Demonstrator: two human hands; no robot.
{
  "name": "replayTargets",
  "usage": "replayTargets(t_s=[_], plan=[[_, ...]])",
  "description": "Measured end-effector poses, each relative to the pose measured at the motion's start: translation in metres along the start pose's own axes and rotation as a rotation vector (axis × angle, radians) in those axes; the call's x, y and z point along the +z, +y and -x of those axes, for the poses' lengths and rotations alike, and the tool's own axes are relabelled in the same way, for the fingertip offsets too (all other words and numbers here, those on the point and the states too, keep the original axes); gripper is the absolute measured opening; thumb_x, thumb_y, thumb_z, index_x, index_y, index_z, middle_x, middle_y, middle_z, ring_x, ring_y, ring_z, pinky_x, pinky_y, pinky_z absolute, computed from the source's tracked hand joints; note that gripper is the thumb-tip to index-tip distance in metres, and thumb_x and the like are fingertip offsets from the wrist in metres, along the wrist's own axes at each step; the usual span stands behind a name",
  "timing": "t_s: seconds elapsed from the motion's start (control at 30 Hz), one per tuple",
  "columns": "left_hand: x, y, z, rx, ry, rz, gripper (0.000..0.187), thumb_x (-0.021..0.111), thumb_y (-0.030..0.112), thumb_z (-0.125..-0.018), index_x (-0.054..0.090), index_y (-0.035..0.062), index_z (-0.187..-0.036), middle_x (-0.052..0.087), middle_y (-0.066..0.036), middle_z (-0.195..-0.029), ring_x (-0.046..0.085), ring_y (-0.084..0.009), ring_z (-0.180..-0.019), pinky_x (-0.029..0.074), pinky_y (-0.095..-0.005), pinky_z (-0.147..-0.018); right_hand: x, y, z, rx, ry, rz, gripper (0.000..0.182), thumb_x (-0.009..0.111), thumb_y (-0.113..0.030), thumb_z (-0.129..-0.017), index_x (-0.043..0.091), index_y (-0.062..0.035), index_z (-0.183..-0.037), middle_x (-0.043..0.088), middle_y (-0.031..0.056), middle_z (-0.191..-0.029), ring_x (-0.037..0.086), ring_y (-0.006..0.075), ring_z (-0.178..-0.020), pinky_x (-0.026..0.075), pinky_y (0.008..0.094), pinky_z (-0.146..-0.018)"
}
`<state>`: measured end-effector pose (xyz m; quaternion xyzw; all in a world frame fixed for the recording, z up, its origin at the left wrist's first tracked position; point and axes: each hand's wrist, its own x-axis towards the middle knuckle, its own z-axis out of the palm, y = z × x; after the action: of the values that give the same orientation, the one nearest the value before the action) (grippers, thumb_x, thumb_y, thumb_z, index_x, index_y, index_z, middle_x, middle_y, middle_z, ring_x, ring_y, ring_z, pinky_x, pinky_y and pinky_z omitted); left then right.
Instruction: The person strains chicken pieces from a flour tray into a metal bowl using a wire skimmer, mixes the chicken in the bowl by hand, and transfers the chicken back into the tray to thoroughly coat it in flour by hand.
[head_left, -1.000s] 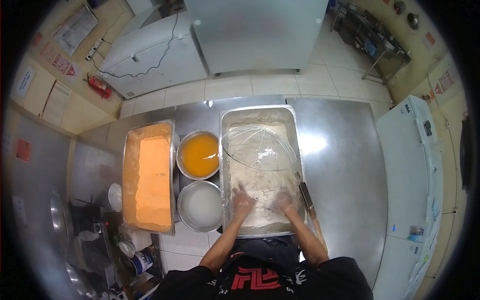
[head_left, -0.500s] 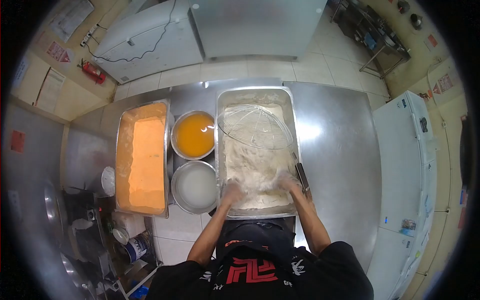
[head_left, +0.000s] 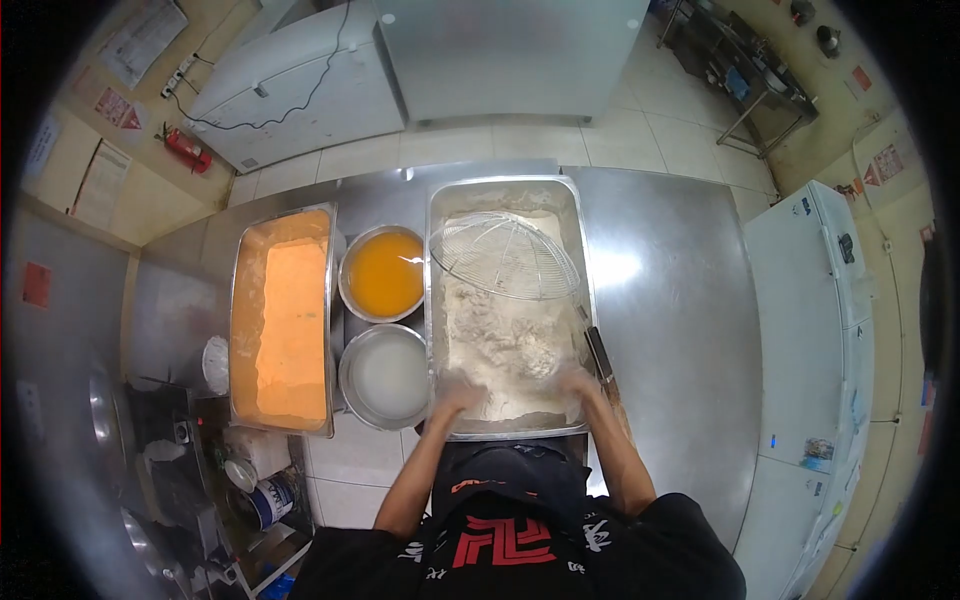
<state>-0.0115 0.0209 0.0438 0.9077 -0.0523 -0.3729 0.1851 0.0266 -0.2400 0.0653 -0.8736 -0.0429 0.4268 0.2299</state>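
Observation:
My left hand [head_left: 460, 393] is over the near left part of a deep metal pan [head_left: 586, 250], at the edge of the pale flour [head_left: 495, 335] inside. My right hand [head_left: 577, 384] is opposite it, by the near right wall of the pan. Both are dusted white and smeared by motion, so their fingers do not show clearly. Whether anything lies between them I cannot make out. A round wire strainer [head_left: 505, 257] leans across the far half of the pan, over the flour, its dark handle [head_left: 598, 352] beyond the right rim.
To the left stand a bowl of orange-yellow liquid [head_left: 386, 275] and a bowl of cloudy whitish liquid [head_left: 392, 378]. Farther left is a long pan of orange powder [head_left: 293, 330]. The steel table [head_left: 680, 300] extends to the right, with white refrigerators [head_left: 808, 300] beyond it.
Both hands have shifted slightly toward me and the flour's surface between them has changed shape. The strainer remains in place; the whole view has moved a little.

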Motion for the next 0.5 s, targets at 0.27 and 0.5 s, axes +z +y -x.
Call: replayTargets(t_s=[0.27,0.5], plan=[[0.046,-0.010,-0.076,0.002,0.186,0.719,0.062,0.055,0.032,-0.070,0.043,-0.0106,-0.114,0.039,-0.035,-0.119,0.043,-0.0402,-0.110,0.035,-0.0414,-0.093,0.086,0.010,-0.083,-0.259,0.382,0.002,0.038,0.062,-0.025,-0.068,0.057,0.0039,-0.091,0.058,0.0188,-0.087,0.057,0.0273,-0.079,0.046,0.0373,-0.073],[-0.085,0.052,-0.042,0.100,0.589,-0.246,0.076,0.064,0.031,-0.065,0.036,-0.0075,-0.124,0.027,-0.030,-0.132,0.038,-0.0366,-0.117,0.033,-0.0360,-0.096,0.012,-0.013,-0.077,-0.176,0.881,0.167,0.045,0.067,-0.024,-0.065,0.052,0.0041,-0.097,0.056,0.0208,-0.096,0.055,0.0294,-0.089,0.044,0.0391,-0.075]])
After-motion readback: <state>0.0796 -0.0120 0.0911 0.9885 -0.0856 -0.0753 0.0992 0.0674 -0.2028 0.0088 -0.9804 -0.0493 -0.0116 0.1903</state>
